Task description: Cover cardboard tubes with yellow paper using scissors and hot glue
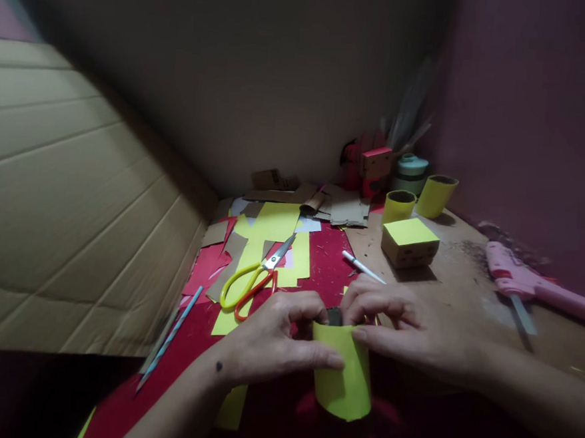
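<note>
A cardboard tube [343, 386] wrapped in yellow paper is between my two hands, its dark opening facing up and away. My left hand [289, 332] grips its left side, thumb on the outer face and fingers at the rim. On the right of the rim, my right hand [390, 319] pinches the edge, with the thumb outside and the fingertips over the opening. Scissors [263, 270] with one yellow and one red handle lie just beyond my left hand. A white stick-like pen [364, 267] rests beyond my right hand.
Yellow paper [277, 224] and cardboard scraps [348, 208] cover the far left. At right stand a yellow-topped cardboard box [409, 244], two yellow tubes [437, 196] and a pink glue gun [543, 283]. A striped pencil [171, 337] lies beside the large cardboard panel [72, 217].
</note>
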### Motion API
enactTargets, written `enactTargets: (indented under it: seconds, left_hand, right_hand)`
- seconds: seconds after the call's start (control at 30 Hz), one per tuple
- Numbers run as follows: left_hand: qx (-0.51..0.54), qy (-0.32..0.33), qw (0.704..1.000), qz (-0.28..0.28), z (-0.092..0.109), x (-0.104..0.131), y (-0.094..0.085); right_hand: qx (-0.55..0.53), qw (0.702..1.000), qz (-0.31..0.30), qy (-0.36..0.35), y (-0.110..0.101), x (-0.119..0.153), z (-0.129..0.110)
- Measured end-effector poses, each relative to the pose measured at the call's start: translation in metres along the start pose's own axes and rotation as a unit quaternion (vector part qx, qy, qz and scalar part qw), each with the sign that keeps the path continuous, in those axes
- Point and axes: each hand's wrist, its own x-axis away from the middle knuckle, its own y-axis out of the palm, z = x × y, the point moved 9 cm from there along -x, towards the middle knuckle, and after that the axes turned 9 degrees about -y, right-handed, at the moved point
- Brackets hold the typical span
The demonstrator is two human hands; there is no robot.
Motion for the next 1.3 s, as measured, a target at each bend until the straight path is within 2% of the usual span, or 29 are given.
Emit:
enactTargets:
  seconds: [0.1, 0.33, 0.47, 0.73, 0.9, 1.13, 1.2, 1.3]
  left_hand:
    - [0.004, -0.014, 1.000, -0.005, -0.003, -0.001, 0.000]
    - [0.005, -0.033, 0.999, -0.012, -0.008, -0.003, 0.003]
    - [0.015, -0.029, 0.999, -0.009, -0.008, -0.003, 0.002]
    - [0.041, -0.034, 0.999, -0.002, -0.009, -0.001, 0.000]
    - [0.031, -0.032, 0.999, 0.021, -0.010, -0.001, -0.003]
    - [0.062, -0.024, 0.997, 0.034, -0.007, -0.001, -0.006]
    - [0.064, -0.016, 0.997, 0.029, -0.007, -0.001, -0.005]
    - [0.095, 0.003, 0.995, 0.040, -0.008, 0.000, -0.007]
  right_hand:
    - [-0.070, 0.996, -0.033, 0.044, 0.009, 0.000, 0.007]
    - [-0.168, 0.979, -0.012, 0.113, 0.013, 0.008, 0.027]
    - [-0.186, 0.976, 0.014, 0.112, 0.013, 0.009, 0.030]
    - [-0.178, 0.977, 0.020, 0.114, 0.011, 0.009, 0.031]
    - [-0.155, 0.984, 0.018, 0.089, 0.009, 0.008, 0.026]
    - [-0.128, 0.989, 0.045, 0.061, 0.002, 0.006, 0.019]
    - [-0.079, 0.996, 0.033, 0.032, 0.001, 0.005, 0.012]
    - [0.014, 0.998, 0.035, -0.046, -0.003, 0.005, -0.004]
